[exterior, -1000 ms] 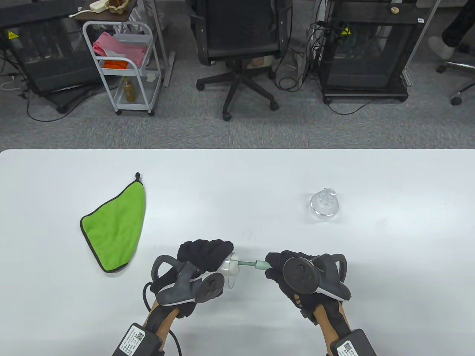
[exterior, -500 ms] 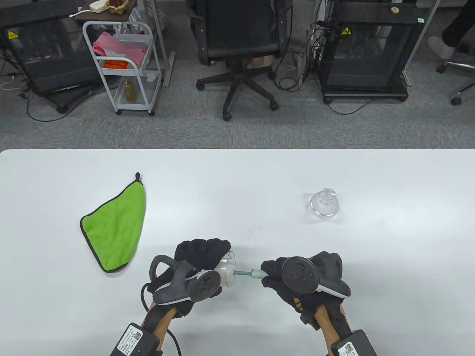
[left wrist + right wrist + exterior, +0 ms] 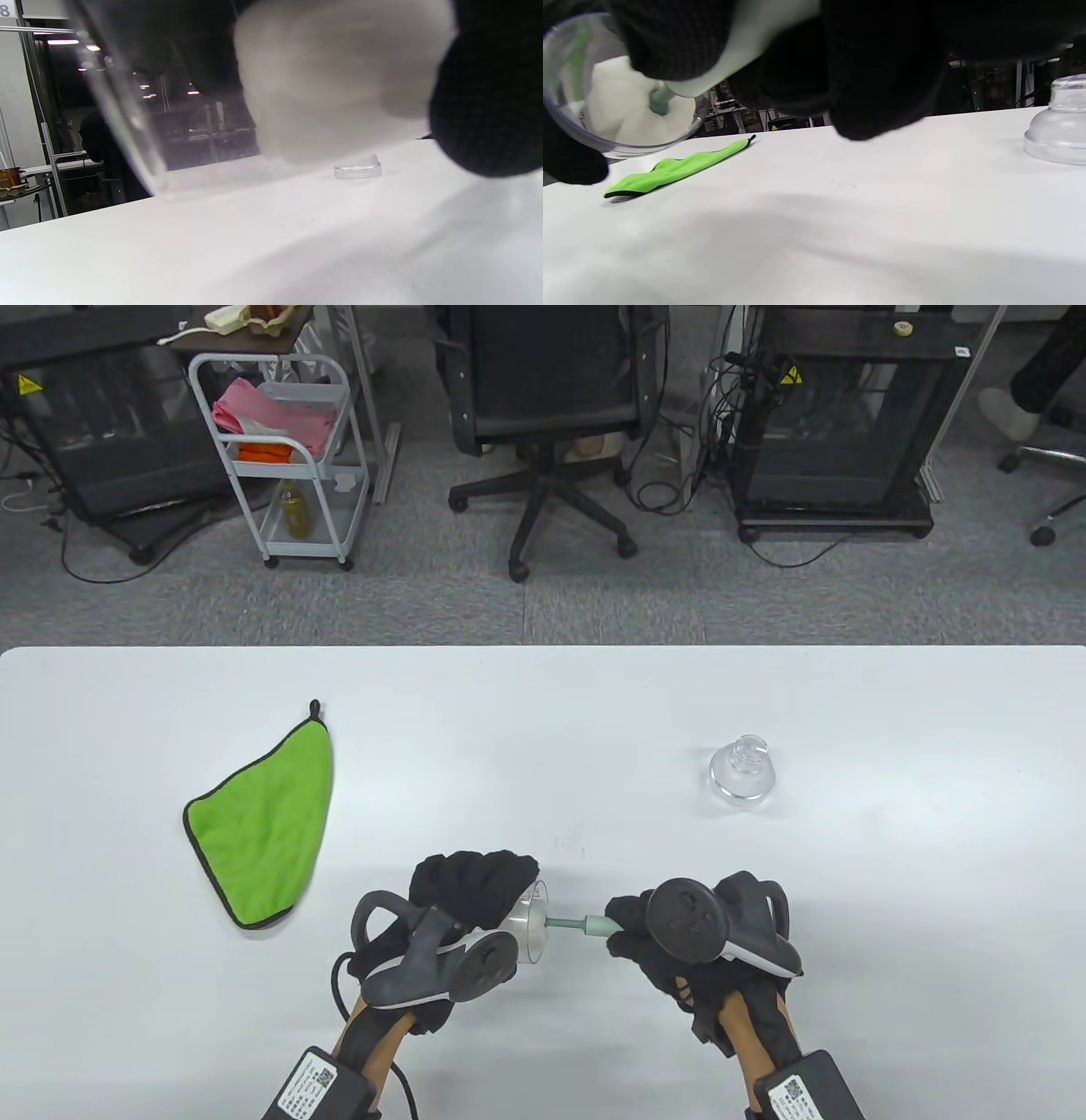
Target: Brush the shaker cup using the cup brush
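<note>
My left hand (image 3: pixel 462 891) grips a clear shaker cup (image 3: pixel 530 925) on its side above the table, mouth facing right. My right hand (image 3: pixel 653 937) grips the pale green handle of the cup brush (image 3: pixel 585 926), whose white sponge head sits inside the cup. In the right wrist view the cup (image 3: pixel 568 127) shows at top left with the white sponge head (image 3: pixel 623 110) inside it. In the left wrist view the cup wall (image 3: pixel 123 123) and the sponge head (image 3: pixel 335 80) fill the top, blurred.
A clear shaker lid (image 3: pixel 741 773) stands on the white table (image 3: pixel 891 899) at the right; it also shows in the right wrist view (image 3: pixel 1058 123) and the left wrist view (image 3: pixel 357 170). A green cloth (image 3: pixel 263 823) lies at the left.
Both hands shifted a little left and back right with the cup and brush. The right hand turned at the wrist while the brush head stayed inside the cup.
</note>
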{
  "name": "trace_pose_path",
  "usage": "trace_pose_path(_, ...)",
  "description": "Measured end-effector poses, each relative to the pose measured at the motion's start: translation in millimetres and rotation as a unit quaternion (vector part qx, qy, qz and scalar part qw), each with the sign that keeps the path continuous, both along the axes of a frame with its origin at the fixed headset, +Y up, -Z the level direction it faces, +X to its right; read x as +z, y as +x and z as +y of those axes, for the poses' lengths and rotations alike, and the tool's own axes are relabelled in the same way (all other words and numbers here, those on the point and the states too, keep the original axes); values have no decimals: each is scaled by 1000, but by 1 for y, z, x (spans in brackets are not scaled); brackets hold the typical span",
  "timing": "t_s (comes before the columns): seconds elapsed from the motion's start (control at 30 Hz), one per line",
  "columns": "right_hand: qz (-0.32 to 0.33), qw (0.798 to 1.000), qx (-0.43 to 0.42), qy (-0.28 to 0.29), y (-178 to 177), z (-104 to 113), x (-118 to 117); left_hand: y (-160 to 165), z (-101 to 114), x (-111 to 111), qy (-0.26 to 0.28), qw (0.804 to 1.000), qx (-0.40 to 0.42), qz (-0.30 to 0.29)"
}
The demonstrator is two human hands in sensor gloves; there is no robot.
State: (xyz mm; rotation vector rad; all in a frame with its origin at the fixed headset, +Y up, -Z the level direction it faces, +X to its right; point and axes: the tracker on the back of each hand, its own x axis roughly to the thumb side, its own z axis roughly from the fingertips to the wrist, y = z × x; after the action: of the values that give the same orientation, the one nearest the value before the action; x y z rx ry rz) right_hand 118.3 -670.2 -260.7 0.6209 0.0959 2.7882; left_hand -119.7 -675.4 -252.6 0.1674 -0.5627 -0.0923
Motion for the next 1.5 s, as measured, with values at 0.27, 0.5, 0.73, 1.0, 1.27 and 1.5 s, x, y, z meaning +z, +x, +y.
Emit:
trace_pose_path(0.27,3,994,-36,100,-8,18,15,0,5,1,-13,1000,27,-3)
trace_pose_path(0.5,-12,996,6,88,-22,5,9,11,7,8,-3,1000,2,-13)
trace_pose_path(0.73,21,1000,-11,5,-20,3,6,3,11,5,-3,1000,17,-17)
trace_pose_path(1.0,-1,996,-23,92,-19,7,13,-3,0,3,-9,1000,11,-12)
trace_pose_path(1.27,-15,999,5,41,-4,1,2,-2,7,5,4,1000,8,-13)
trace_pose_path(1.5,25,999,-27,5,-4,5,5,-18,3,-2,-8,1000,27,-1)
